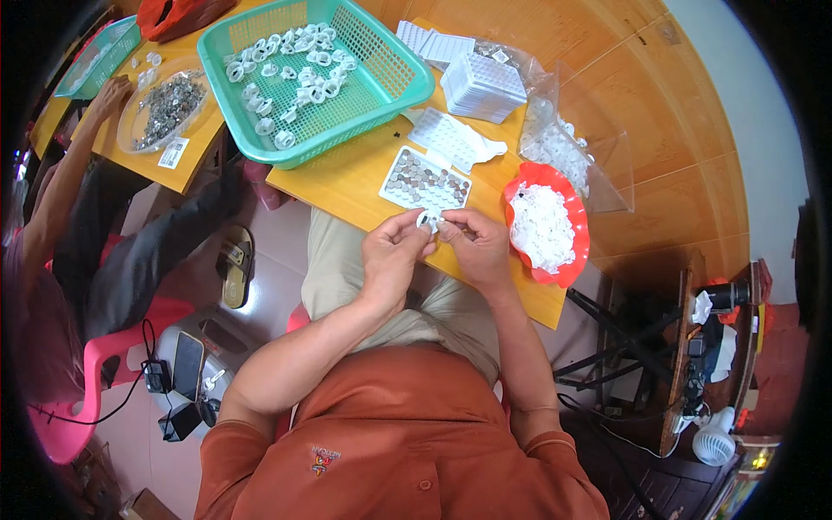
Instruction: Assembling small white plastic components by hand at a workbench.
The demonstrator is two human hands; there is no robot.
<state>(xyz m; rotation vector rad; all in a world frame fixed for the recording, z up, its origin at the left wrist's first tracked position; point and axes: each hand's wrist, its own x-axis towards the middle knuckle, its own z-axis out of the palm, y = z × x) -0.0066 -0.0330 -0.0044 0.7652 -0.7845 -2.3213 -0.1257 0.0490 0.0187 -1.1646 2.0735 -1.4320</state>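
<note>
My left hand and my right hand meet over the front edge of the yellow table, pinching one small white plastic ring piece between their fingertips. Just beyond them lies a white grid tray filled with small brownish metal parts. A red bowl of small white parts sits to the right of my right hand.
A green basket holds several white ring pieces. Stacked white grid trays and clear bags of white parts lie at the back right. Another person's hand reaches to a clear dish of metal parts at left. A green tray is far left.
</note>
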